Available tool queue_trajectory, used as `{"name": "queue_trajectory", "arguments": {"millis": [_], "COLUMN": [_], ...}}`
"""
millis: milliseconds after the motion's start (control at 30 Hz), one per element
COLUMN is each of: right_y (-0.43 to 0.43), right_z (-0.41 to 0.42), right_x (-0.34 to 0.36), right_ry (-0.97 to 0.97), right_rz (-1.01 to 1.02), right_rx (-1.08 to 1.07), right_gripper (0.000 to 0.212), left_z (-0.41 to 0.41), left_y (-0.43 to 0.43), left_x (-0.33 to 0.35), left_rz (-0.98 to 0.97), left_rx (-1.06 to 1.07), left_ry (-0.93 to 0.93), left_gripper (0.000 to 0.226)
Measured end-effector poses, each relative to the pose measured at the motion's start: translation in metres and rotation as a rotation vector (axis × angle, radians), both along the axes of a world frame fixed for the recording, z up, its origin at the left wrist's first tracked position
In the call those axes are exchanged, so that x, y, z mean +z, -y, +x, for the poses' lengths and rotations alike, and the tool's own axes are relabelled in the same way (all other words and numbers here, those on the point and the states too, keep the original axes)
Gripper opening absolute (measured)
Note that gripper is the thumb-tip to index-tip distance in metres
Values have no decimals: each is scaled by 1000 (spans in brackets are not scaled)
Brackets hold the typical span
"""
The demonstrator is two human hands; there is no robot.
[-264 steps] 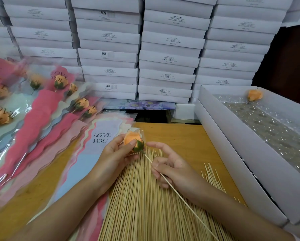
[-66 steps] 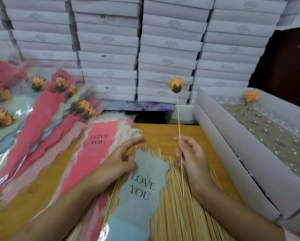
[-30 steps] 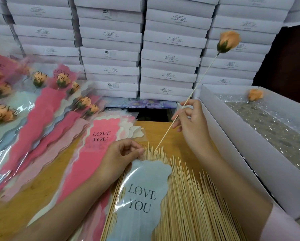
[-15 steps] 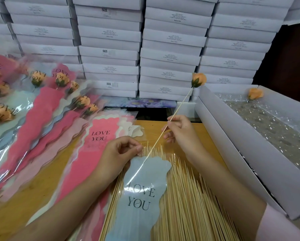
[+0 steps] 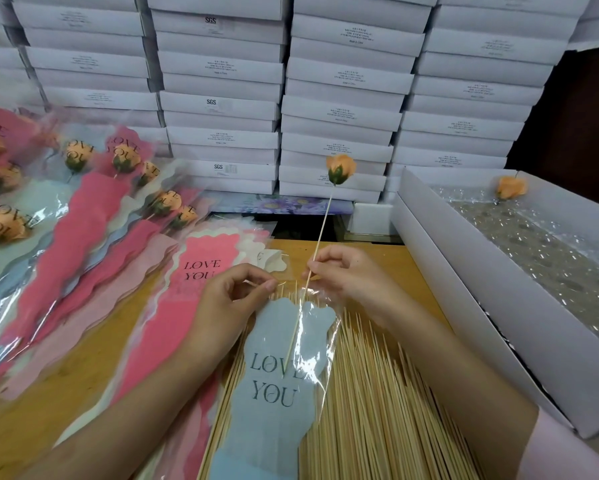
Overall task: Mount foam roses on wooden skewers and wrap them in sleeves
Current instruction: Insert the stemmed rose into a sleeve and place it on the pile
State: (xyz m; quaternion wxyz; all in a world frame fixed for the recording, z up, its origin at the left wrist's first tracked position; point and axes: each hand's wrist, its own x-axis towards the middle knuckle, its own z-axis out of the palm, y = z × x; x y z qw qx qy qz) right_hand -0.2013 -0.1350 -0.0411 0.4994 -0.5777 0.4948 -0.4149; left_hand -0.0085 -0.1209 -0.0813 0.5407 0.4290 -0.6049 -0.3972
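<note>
An orange foam rose [image 5: 340, 169] with a green base sits on top of a wooden skewer [image 5: 320, 233]. My right hand [image 5: 346, 277] pinches the skewer at mid-length, and its lower end runs down inside a pale blue "LOVE YOU" sleeve [image 5: 277, 382]. My left hand [image 5: 234, 306] pinches the clear top edge of that sleeve, holding its mouth apart. The sleeve lies on a bed of bare skewers [image 5: 367, 410] spread over the wooden table [image 5: 388, 258].
A stack of empty sleeves [image 5: 204, 268], pink on top, lies left of my hands. Several wrapped roses [image 5: 83, 216] are fanned out at far left. A white box [image 5: 464, 289] lined with plastic holds one loose rose [image 5: 511, 188]. Stacked white cartons [image 5: 339, 98] fill the back.
The rose on its skewer has come down and its lower end has slid deeper into the blue sleeve. My left hand keeps its pinch on the sleeve's top edge.
</note>
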Motion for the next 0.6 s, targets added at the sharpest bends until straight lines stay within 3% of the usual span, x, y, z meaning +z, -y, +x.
{"name": "queue_trajectory", "arguments": {"millis": [300,467,600], "right_y": [-2,2,4], "right_z": [0,-2,-4], "right_x": [1,1,1], "right_ry": [43,62,97], "right_rz": [64,2,-37], "right_rx": [14,-86,-159], "right_gripper": [7,2,7], "left_z": [3,4,2], "left_y": [-2,-5,-7], "left_x": [3,10,10], "left_rz": [20,340,464], "left_rx": [59,-142,-272], "left_ry": [-20,-355,-375], "left_gripper": [5,46,46]}}
